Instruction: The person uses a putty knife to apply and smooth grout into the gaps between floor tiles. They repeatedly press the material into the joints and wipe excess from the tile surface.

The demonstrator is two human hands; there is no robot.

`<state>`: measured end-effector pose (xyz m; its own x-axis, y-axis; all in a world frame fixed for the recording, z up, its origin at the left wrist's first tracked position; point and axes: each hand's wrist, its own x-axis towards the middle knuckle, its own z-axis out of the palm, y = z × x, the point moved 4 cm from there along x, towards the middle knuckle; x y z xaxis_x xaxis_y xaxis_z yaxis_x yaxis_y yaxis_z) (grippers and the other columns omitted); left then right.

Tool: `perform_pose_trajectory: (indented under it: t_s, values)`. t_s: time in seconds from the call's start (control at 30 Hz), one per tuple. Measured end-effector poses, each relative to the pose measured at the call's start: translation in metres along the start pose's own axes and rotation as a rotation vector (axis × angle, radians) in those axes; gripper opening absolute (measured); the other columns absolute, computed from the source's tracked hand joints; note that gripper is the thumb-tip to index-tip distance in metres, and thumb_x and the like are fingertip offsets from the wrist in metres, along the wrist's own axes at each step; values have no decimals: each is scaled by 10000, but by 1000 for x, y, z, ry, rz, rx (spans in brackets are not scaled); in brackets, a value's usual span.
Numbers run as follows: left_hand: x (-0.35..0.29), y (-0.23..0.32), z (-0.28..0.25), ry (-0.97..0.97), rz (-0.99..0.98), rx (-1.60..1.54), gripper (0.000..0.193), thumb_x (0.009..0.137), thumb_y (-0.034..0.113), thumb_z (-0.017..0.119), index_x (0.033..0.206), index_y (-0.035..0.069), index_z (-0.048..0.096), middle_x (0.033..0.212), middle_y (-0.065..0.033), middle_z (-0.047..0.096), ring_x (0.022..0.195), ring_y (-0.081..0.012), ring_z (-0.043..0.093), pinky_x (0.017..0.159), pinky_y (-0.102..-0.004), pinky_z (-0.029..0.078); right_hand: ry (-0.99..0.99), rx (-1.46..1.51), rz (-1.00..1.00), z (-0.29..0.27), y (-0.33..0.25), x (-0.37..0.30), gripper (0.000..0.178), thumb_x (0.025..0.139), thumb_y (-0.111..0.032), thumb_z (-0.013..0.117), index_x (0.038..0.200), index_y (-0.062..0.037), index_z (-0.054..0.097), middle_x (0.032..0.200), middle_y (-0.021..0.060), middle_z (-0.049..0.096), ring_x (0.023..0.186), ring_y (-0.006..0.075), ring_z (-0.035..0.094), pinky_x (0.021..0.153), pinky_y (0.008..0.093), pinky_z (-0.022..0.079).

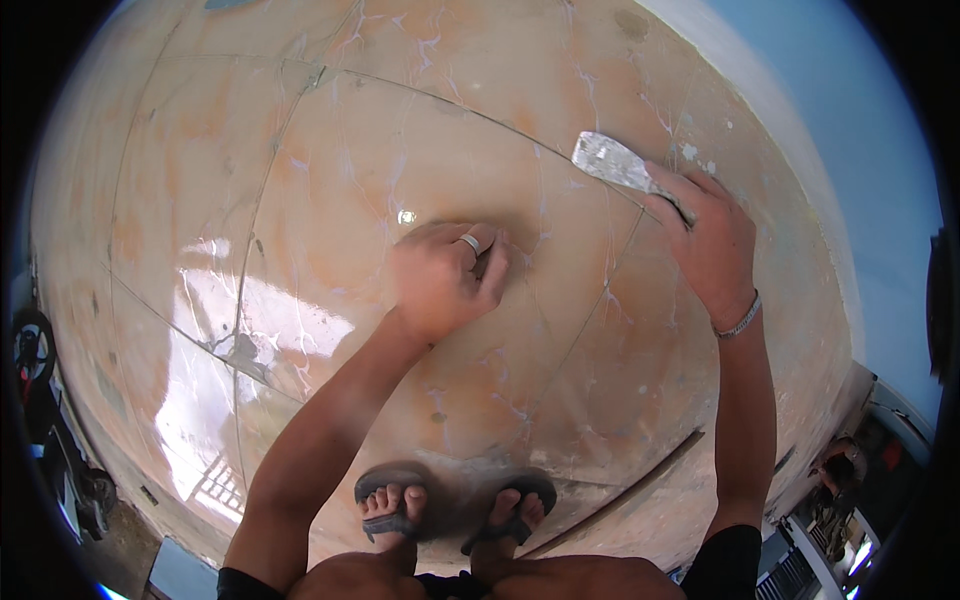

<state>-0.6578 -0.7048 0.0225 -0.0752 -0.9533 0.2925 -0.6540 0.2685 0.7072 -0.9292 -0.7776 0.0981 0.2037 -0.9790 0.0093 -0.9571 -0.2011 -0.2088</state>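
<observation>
My right hand [712, 235] grips a putty knife [612, 160] by its handle end. Its pale, smeared blade points up and to the left, low over a joint between floor tiles. To the left, my left hand [450, 268] is closed, thumb and fingers curled together, with a ring on one finger. It is at or just above the tiled floor [450, 150]; contact is hidden, and so is anything inside the fingers. The floor is tan and orange with pale veins and dark joints. White patches [690, 152] lie beside the right hand.
My sandalled feet [392, 505] stand at the near edge, beside a long dark strip or groove [620, 492] in the floor. A pale blue wall [860, 150] rises at the right. Part of a wheeled vehicle [35, 350] shows far left, and assorted clutter [835, 490] lower right.
</observation>
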Motion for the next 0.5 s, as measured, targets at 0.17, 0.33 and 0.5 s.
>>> perform_pose_trajectory:
  t_s: [0.17, 0.33, 0.5]
  values:
    - [0, 2, 3, 11, 28, 7, 180, 893, 135, 788, 747, 71, 705, 590, -97, 555, 517, -289, 509, 522, -395, 420, 3, 41, -61, 6, -24, 14, 301, 995, -281, 774, 1277, -188, 823, 1099, 76, 792, 1017, 335, 745, 847, 439, 600]
    - [0, -1, 2, -8, 3, -5, 265, 909, 138, 772, 694, 63, 637, 568, -99, 499, 505, -292, 478, 508, -409, 387, 37, -4, -187, 41, -90, 70, 295, 1009, -291, 754, 1282, -197, 814, 1100, 120, 781, 1030, 371, 738, 860, 480, 592]
    - [-3, -5, 0, -3, -18, 2, 220, 895, 156, 777, 718, 73, 677, 565, -96, 533, 507, -303, 515, 514, -409, 425, -7, -31, -134, 21, -48, 41, 316, 1000, -303, 768, 1302, -219, 811, 1085, 109, 773, 1013, 376, 733, 857, 475, 589]
